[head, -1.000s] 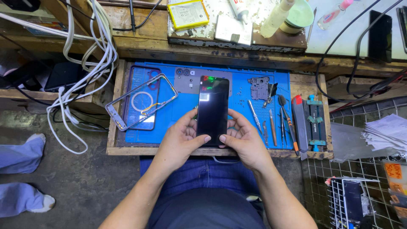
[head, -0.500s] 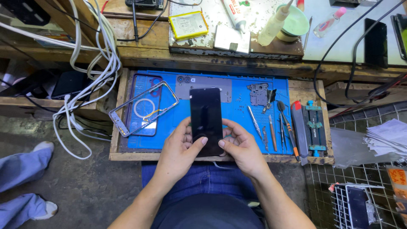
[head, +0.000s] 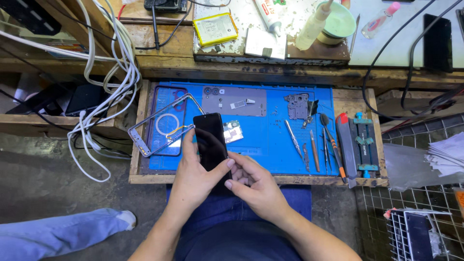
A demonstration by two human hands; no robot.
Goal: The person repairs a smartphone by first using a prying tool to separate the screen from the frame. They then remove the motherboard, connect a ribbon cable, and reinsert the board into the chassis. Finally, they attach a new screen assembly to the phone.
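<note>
As we look down from the head camera, we find a black phone screen in our grasp — a slim, glossy dark slab with rounded corners, tilted a little to the left, its face blank.

Under it lies the blue work mat, set in a shallow wooden tray. On the mat we see a bare metal phone frame lying aslant at the left, a small green circuit board just beside the screen, a grey plate further back, and a row of tweezers and screwdrivers to the right. White cables hang over the bench at the left; a yellow battery rests on the shelf behind. The floor below is dark concrete.

Our left hand wraps the screen's lower part — fingers on its left edge, thumb crossing the bottom. Our right hand is loosely curled at the screen's lower right corner, fingertips touching there, not clamped round it.
</note>
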